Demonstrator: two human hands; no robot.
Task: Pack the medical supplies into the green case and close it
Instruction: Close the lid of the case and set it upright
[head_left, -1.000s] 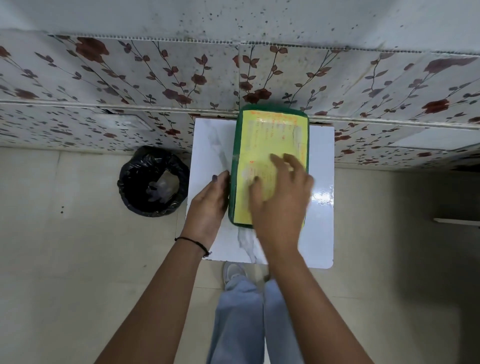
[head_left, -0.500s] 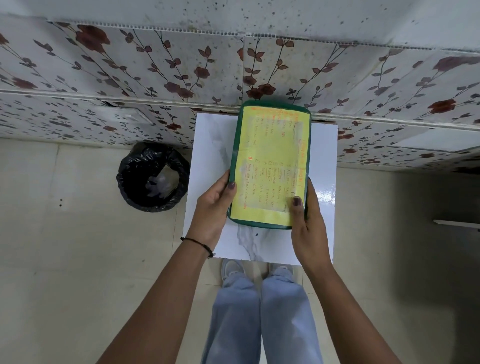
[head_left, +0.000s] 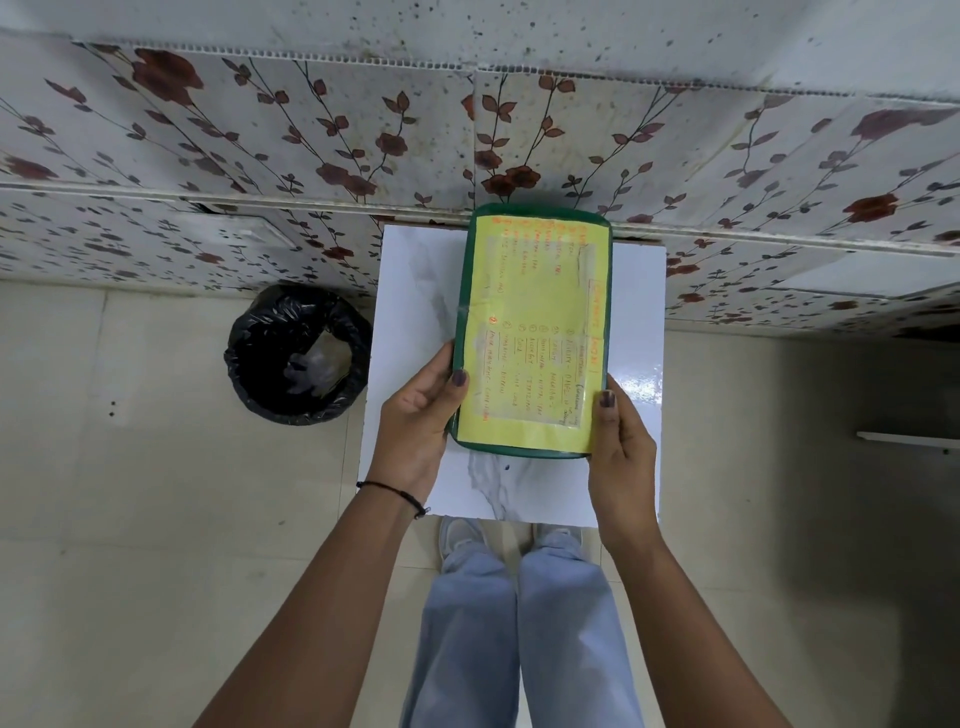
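Note:
The green case (head_left: 535, 332) is closed, with a yellow handwritten label taped over its lid. It is over the small white table (head_left: 410, 312), its near end in my hands. My left hand (head_left: 418, 421) grips the case's near left edge, thumb on the lid. My right hand (head_left: 621, 441) grips the near right corner, thumb on the label. No loose medical supplies are visible.
A bin lined with a black bag (head_left: 298, 353) stands on the floor left of the table. A wall with floral panels (head_left: 311, 156) runs right behind the table. My legs and shoes are under the table's near edge.
My right hand slid off the top of the lid to the case's right edge. Both hands now hold the case by its near sides, and it has shifted slightly towards me.

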